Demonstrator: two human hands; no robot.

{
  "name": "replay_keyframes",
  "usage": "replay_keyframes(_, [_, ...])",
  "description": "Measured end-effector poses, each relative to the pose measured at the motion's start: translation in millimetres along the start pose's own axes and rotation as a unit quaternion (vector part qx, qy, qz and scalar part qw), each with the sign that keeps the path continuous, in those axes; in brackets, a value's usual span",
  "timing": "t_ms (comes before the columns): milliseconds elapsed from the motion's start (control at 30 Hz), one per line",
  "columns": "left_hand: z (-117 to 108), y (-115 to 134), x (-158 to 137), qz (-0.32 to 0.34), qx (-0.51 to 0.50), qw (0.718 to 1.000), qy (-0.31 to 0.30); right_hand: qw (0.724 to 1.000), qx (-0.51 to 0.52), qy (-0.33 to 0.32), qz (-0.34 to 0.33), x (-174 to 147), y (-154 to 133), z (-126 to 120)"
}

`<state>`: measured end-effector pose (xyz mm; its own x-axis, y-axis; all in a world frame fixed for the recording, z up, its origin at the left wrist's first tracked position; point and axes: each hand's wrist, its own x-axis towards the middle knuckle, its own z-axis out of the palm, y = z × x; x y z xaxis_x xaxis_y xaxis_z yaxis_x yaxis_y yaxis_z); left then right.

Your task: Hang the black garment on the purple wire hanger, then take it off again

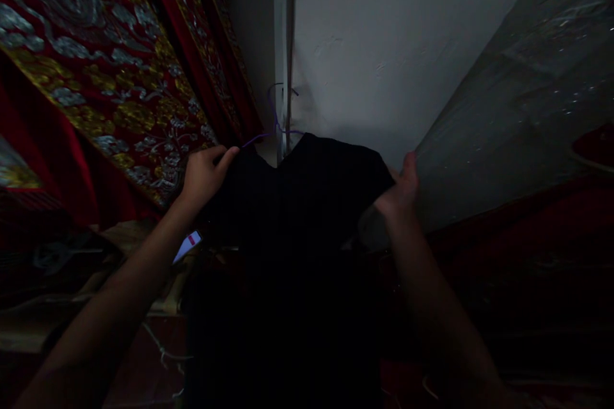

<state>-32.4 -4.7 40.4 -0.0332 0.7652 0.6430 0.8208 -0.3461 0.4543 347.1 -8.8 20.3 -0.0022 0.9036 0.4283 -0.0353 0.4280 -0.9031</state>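
A: Where does the garment lie from the hands?

B: The black short-sleeved cloth garment [307, 204] is between the 2 hands, with its neckline just below the pale upright metal post [284, 13]. Its shoulders spread to both sides of the post; its long axis runs from there down toward the person, and the hem is lost in the dark.

A: Which hand is nearer the post?

B: The bare left hand [206, 172]. It is left of the post, nearly closed, fingers curled and thumb laid along the shoulder, pinching the cloth.

A: And the bare right hand [399, 190]?

B: Right of the post and farther from it, at the sleeve opening. Its thumb stands up; the fingers are partly hidden, so I cannot tell whether they grip.

A: The thin purple hanger [259, 137]?

B: Its hook is at the post; what bears it, I cannot tell.

A: Any containers?

B: None I can make out for certain. Right of the post is clear glossy plastic sheeting [518, 108], possibly a cover. Left of the post hangs red cloth with silver and gold embroidery [129, 77]; a lit rectangular phone [189, 244] lies below that.
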Motion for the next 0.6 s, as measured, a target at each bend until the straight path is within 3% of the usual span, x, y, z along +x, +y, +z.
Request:
replay_keyframes(100, [0.8, 7.2, 6.9, -0.014, -0.007, 1.000, -0.001, 0.998, 0.058, 0.016, 0.037, 4.4, -22.8, 2.7])
replay_keyframes(167, [1.2, 10.8, 11.0, 0.002, -0.018, 1.000, 0.010, 0.997, 0.061, -0.008, 0.054, 2.5, -39.7, 14.2])
replay_keyframes(233, [0.9, 11.9, 13.6, 0.022, -0.029, 0.999, 0.032, 0.993, 0.081, -0.061, 0.067, -3.5, -50.8, 27.3])
replay_keyframes(300, [0.5, 10.7, 13.5, 0.030, -0.053, 0.997, 0.056, 0.976, 0.111, -0.173, 0.073, -11.0, -52.4, 37.2])
replay_keyframes(367, [0.9, 9.3, 10.1, 0.037, -0.088, 0.994, 0.055, 0.939, 0.106, -0.319, 0.071, -17.3, -43.0, 43.1])
replay_keyframes(433, [2.8, 9.7, 4.1, 0.055, -0.113, 0.992, 0.016, 0.912, 0.030, -0.405, 0.063, -21.5, -23.3, 47.6])
replay_keyframes(467, [4.4, 11.0, 0.6, 0.071, -0.115, 0.991, -0.011, 0.910, -0.030, -0.410, 0.053, -23.2, -10.4, 50.4])
replay_keyframes(600, [13.8, 23.9, -10.3, 0.145, -0.110, 0.979, -0.091, 0.908, -0.266, -0.323, -0.028, -34.0, 48.7, 72.6])
